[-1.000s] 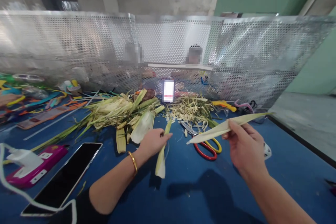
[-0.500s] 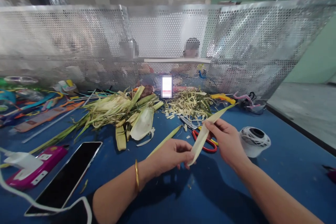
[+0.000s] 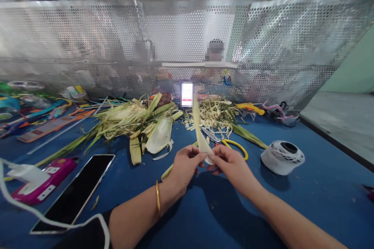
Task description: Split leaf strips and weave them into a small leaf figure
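Observation:
A pale corn husk [image 3: 201, 136] stands upright between my hands, its narrow tip pointing away from me. My left hand [image 3: 188, 163] pinches its wide lower end between thumb and fingers. Right beside it, my right hand [image 3: 229, 161] is closed on the same end from the other side. Behind my hands lie scissors with a yellow handle [image 3: 244, 151]; a red part shows only a little, hidden by the right hand. A narrow green husk strip [image 3: 166, 172] lies partly under my left hand.
Husk leaves [image 3: 125, 118] and cut shreds [image 3: 216, 114] are heaped at the back. A roll of white twine [image 3: 283, 158] stands at the right. A phone [image 3: 77, 188] and a magenta power strip [image 3: 57, 179] with a white cable lie left. A perforated metal screen [image 3: 181, 23] closes the far side.
My right hand has moved left and down to meet my left hand at the husk's wide end. The husk has swung from slanting right to upright. Another green husk now shows near the twine.

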Motion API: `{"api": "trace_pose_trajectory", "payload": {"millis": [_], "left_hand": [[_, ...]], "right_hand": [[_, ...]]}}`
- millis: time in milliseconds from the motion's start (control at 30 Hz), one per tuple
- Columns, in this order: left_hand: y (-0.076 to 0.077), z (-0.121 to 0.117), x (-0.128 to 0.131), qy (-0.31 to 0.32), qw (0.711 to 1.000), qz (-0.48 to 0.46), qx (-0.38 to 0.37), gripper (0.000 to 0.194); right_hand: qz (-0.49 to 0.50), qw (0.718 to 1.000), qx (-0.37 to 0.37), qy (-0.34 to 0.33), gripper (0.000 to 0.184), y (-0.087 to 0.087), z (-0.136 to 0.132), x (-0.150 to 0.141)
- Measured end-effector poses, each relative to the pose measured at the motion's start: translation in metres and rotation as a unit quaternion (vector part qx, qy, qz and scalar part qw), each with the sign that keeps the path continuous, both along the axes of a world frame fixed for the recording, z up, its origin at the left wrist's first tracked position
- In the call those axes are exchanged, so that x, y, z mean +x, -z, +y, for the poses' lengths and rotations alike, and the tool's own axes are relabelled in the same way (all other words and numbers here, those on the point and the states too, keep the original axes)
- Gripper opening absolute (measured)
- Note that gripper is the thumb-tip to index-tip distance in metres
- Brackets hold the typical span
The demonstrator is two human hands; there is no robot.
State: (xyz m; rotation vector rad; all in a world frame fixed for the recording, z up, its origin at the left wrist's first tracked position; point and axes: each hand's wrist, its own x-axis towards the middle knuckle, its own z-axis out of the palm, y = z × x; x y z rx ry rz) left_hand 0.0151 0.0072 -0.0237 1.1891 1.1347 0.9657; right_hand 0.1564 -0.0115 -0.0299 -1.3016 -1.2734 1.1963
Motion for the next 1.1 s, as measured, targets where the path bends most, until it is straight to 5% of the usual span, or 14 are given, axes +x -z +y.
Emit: {"api": "trace_pose_trajectory", "payload": {"millis": [133,233,300,367,433,500,567,733,800,967,1100], "left_hand": [[-0.007,-0.009,-0.004,0.042,0.981,0.143,0.125,0.035],[-0.015,-0.016,-0.009,0.064,0.911,0.224,0.339,0.024],[-0.017,-0.016,-0.013,0.097,0.872,0.25,0.409,0.02],[-0.017,-0.011,-0.014,0.081,0.871,0.284,0.392,0.024],[-0.014,-0.004,-0.015,0.083,0.9,0.296,0.31,0.014],[-0.011,0.003,-0.014,0.116,0.934,0.265,0.207,0.026],[-0.009,0.006,-0.013,0.115,0.954,0.233,0.15,0.029],[-0.006,0.011,-0.013,0.057,0.966,0.224,0.115,0.026],[-0.005,0.012,-0.013,0.046,0.971,0.213,0.098,0.025],[-0.005,0.018,-0.016,0.016,0.98,0.177,0.089,0.023],[-0.009,0.021,-0.02,-0.01,0.984,0.152,0.095,0.025]], "right_hand": [[-0.074,0.993,0.069,0.067,0.022,-0.003,0.009,0.017],[-0.244,0.953,0.176,0.035,0.017,-0.008,0.01,0.026],[-0.313,0.922,0.229,-0.014,0.019,-0.011,0.007,0.027],[-0.309,0.924,0.222,-0.044,0.017,-0.013,0.005,0.025],[-0.255,0.95,0.175,-0.045,0.012,-0.013,0.005,0.025],[-0.21,0.968,0.138,-0.025,0.014,-0.011,0.009,0.029],[-0.256,0.956,0.144,0.011,0.015,-0.008,0.015,0.036],[-0.608,0.787,0.108,-0.011,0.025,0.0,0.027,0.054],[-0.649,0.756,0.076,-0.029,0.04,0.002,0.029,0.057],[-0.648,0.76,0.041,-0.035,0.06,0.005,0.035,0.067],[-0.585,0.81,0.02,-0.021,0.062,0.003,0.038,0.074]]}}
